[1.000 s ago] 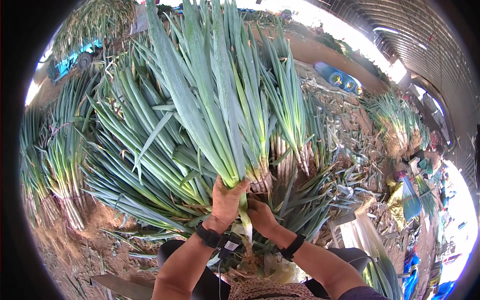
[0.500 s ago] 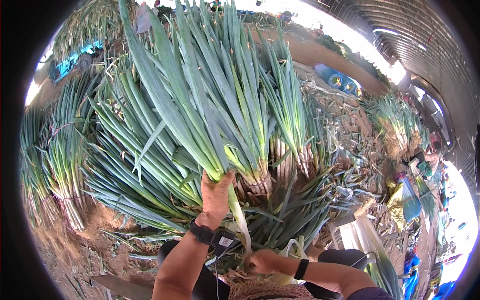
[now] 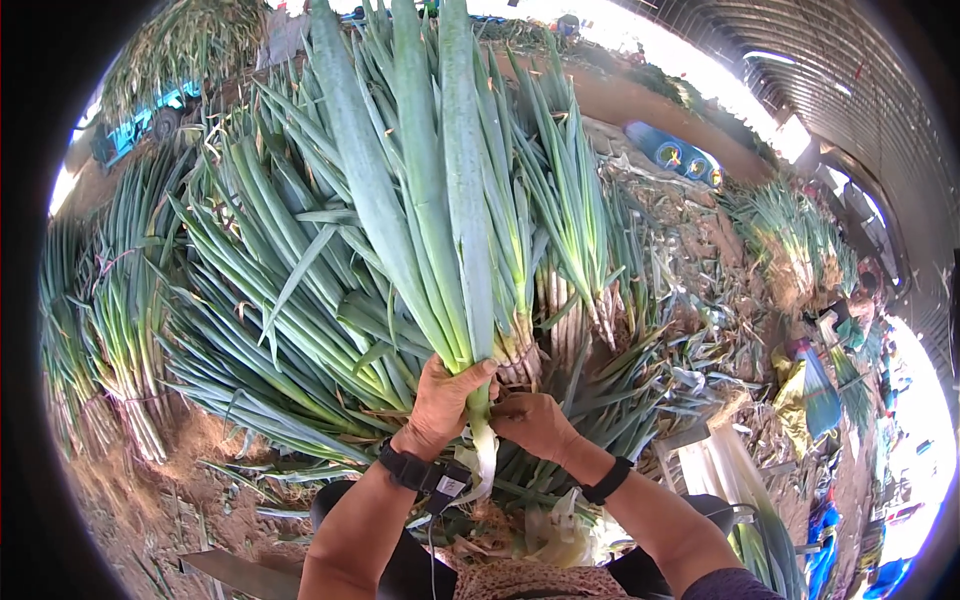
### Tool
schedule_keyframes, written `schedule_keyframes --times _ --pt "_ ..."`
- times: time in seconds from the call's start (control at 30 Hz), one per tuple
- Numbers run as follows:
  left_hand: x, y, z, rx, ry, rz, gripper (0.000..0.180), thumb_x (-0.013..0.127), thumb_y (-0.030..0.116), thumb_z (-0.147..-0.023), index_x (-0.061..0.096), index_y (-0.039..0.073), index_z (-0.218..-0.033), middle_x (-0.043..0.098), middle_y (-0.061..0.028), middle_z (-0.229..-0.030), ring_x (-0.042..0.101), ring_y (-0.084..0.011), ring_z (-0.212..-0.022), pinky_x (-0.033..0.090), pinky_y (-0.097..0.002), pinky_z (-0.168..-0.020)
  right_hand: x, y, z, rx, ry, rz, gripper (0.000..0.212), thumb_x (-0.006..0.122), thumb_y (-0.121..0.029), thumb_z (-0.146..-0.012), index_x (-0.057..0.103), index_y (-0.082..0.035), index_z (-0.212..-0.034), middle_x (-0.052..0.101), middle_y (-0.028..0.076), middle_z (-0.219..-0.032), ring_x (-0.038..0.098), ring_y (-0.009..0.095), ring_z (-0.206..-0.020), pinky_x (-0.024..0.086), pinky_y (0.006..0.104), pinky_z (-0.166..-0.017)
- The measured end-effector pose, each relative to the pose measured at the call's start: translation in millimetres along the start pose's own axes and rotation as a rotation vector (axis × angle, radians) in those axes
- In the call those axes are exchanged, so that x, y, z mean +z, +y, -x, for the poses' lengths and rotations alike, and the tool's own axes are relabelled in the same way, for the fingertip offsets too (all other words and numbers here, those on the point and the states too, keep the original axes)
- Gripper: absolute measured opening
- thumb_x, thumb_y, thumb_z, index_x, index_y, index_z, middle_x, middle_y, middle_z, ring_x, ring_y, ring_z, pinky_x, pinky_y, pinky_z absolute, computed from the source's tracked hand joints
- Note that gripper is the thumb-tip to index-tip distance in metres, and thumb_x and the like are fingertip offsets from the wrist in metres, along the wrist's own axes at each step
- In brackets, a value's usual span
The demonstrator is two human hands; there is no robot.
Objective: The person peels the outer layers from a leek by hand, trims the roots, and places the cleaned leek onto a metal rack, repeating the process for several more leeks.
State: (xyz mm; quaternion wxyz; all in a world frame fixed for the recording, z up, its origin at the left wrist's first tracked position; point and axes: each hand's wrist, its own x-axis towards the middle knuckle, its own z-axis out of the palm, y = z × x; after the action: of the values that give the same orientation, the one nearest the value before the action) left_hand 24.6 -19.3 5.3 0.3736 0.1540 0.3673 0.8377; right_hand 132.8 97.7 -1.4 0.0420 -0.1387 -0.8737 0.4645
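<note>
A large green onion (image 3: 461, 210) stands tilted in front of me, its broad blue-green leaves fanning upward and its pale stalk curving down at the bottom. My left hand (image 3: 438, 405) is wrapped round it where the leaves join the stalk. Just below and to the right, my right hand (image 3: 540, 426) is closed in a pinch at the side of the stalk, its fingertips partly hidden. Pale peeled layers (image 3: 560, 535) lie beneath, near my lap. Behind the held onion, tied bundles of green onions (image 3: 590, 230) stand upright.
Loose green onions (image 3: 290, 280) are heaped to the left, with more bundles (image 3: 135, 350) at far left. Trimmed white stalks (image 3: 725, 480) lie on a stand by my right knee. Leaf scraps litter the ground. A blue rolled package (image 3: 672, 155) lies farther back.
My right hand has risen from the stalk's lower end to just beside my left hand. The held onion has turned more upright, and my left hand has shifted slightly right and down.
</note>
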Motion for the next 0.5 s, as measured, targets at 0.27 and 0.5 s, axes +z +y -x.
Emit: schedule_keyframes --times 0.27,0.5 --pt "1 0 0 -0.048 -0.027 0.037 0.021 0.069 0.012 -0.076 0.055 0.004 -0.090 0.056 -0.0033 -0.074 0.058 -0.0171 -0.063 0.049 -0.0306 -0.057 0 -5 8 0.194 -0.052 -0.031 0.027 0.062 -0.018 -0.073 0.065 0.001 -0.093 0.065 0.011 -0.075 0.061 0.014 -0.066 0.047 0.0277 -0.064" --pt "-3 4 0 -0.061 -0.113 0.040 0.027 0.071 0.020 -0.074 0.056 0.004 -0.090 0.056 -0.0046 -0.075 0.057 -0.0181 -0.063 0.048 -0.0310 -0.057 -11 -7 8 0.190 -0.128 -0.125 0.027 0.062 -0.018 -0.075 0.065 0.001 -0.093 0.064 0.008 -0.071 0.059 0.010 -0.065 0.047 0.0257 -0.063"
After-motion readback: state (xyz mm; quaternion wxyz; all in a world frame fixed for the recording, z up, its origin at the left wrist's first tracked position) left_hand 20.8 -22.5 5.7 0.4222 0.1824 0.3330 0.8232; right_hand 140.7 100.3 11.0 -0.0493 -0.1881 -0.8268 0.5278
